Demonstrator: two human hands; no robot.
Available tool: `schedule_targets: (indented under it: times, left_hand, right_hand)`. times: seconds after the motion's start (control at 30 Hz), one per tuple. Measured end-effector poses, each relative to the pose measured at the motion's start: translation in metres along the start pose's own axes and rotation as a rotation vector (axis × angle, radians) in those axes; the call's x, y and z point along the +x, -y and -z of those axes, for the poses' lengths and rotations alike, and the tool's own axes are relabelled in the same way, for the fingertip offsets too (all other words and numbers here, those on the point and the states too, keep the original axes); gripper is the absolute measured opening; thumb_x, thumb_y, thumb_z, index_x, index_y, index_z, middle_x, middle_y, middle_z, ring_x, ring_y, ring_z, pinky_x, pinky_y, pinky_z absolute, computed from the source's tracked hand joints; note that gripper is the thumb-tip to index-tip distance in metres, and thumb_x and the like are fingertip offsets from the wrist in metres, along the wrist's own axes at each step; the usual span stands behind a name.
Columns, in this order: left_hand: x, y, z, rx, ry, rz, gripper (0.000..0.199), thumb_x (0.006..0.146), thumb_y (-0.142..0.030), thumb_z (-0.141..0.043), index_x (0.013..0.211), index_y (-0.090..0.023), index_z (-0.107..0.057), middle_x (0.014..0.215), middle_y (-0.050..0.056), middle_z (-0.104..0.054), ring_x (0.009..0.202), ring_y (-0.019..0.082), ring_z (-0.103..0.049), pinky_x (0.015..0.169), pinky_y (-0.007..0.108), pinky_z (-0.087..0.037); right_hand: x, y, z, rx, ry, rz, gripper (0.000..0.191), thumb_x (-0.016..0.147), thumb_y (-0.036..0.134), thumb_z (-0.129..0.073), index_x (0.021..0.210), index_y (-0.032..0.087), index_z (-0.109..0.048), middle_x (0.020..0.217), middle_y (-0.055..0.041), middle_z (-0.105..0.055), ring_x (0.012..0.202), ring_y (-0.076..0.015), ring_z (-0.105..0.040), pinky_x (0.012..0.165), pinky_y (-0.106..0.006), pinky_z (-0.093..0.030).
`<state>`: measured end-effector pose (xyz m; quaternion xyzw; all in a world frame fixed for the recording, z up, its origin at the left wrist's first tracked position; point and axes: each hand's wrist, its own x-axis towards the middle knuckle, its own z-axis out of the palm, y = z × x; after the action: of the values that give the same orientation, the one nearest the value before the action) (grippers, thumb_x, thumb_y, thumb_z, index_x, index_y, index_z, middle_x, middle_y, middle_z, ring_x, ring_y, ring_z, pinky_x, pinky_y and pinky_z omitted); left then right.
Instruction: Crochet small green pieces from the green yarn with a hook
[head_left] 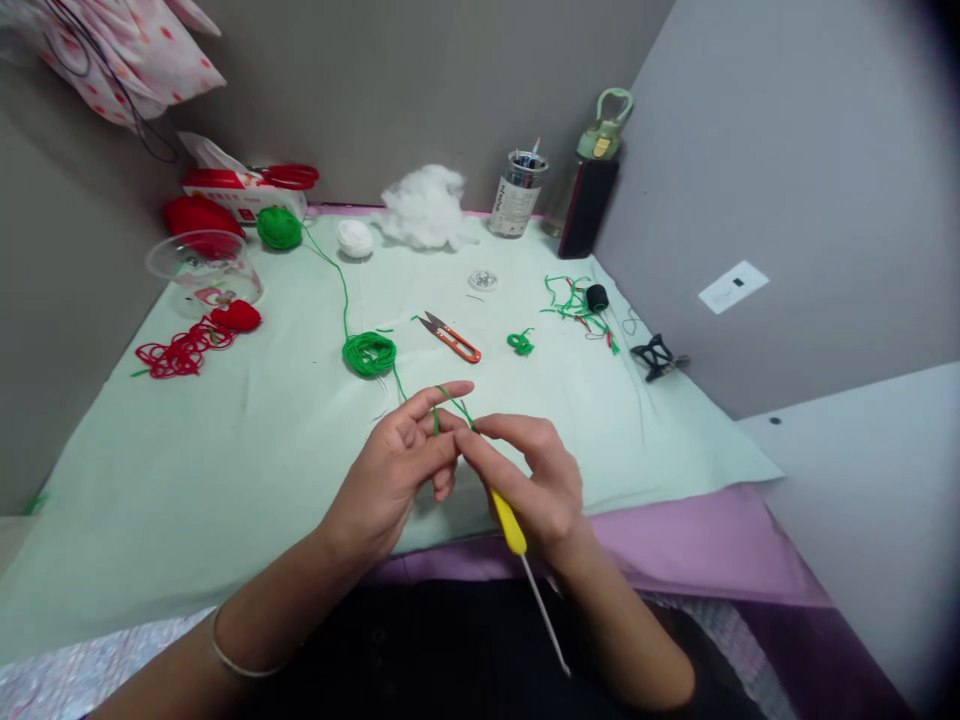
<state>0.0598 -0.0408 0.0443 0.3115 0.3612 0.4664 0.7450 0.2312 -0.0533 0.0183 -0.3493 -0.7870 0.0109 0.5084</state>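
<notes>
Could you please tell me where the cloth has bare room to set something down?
The widest bare cloth spreads between the left hand and the red yarn; a smaller patch separates the right hand from the black clip. It is crowded around the tissue box and tub.

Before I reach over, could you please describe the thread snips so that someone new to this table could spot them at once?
On the pale green cloth, look between the coil of green yarn on the left and the small green yarn tangle on the right. The thread snips lie there, dark blades toward the upper left, set apart from that green yarn by their orange colour.
</notes>
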Motion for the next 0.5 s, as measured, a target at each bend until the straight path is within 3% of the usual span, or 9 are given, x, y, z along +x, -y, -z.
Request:
schedule_targets:
  times: [0.13,0.27,0.37,0.5]
  left_hand:
    - [-0.001,-0.004,0.0,-0.1,0.05,0.12,0.044,0.084,-0.025,-0.087,0.125,-0.014,-0.074,0.058,-0.01,-0.044,0.047,0.003,-0.032,0.045,0.015,-0.032]
    - [-0.001,-0.004,0.0,-0.054,0.023,0.029,0.036,0.084,-0.021,-0.086,0.119,-0.016,-0.077,0.066,-0.007,-0.052,0.046,0.001,-0.038,0.044,0.015,-0.034]
    - [-0.001,-0.001,-0.001,0.017,0.032,-0.019,0.033,0.084,-0.023,-0.086,0.116,-0.019,-0.078,0.073,-0.005,-0.06,0.045,0.001,-0.044,0.043,0.016,-0.035]
    - [0.0,0.003,0.0,0.095,0.006,-0.084,0.031,0.085,-0.025,-0.085,0.116,-0.019,-0.079,0.074,-0.004,-0.063,0.05,0.003,-0.052,0.048,0.016,-0.041]
  right_hand:
    - [0.002,0.001,-0.001,0.237,-0.096,-0.185,0.03,0.101,0.012,-0.059,0.121,0.027,-0.075,0.103,-0.0067,-0.076,0.092,-0.0205,-0.074,0.078,-0.036,-0.064]
    - [0.009,0.002,-0.004,0.589,-0.212,-0.43,0.021,0.105,0.02,-0.057,0.106,0.025,-0.077,0.091,-0.004,-0.074,0.073,-0.0162,-0.068,0.065,-0.033,-0.059]
    - [0.012,0.002,-0.008,0.611,-0.151,-0.453,0.018,0.104,0.021,-0.061,0.104,0.024,-0.079,0.098,-0.0051,-0.077,0.083,-0.0175,-0.071,0.071,-0.033,-0.06]
    - [0.008,0.003,-0.01,0.455,-0.116,-0.372,0.021,0.103,0.016,-0.06,0.112,0.025,-0.077,0.098,-0.0041,-0.078,0.085,-0.0168,-0.073,0.074,-0.032,-0.062]
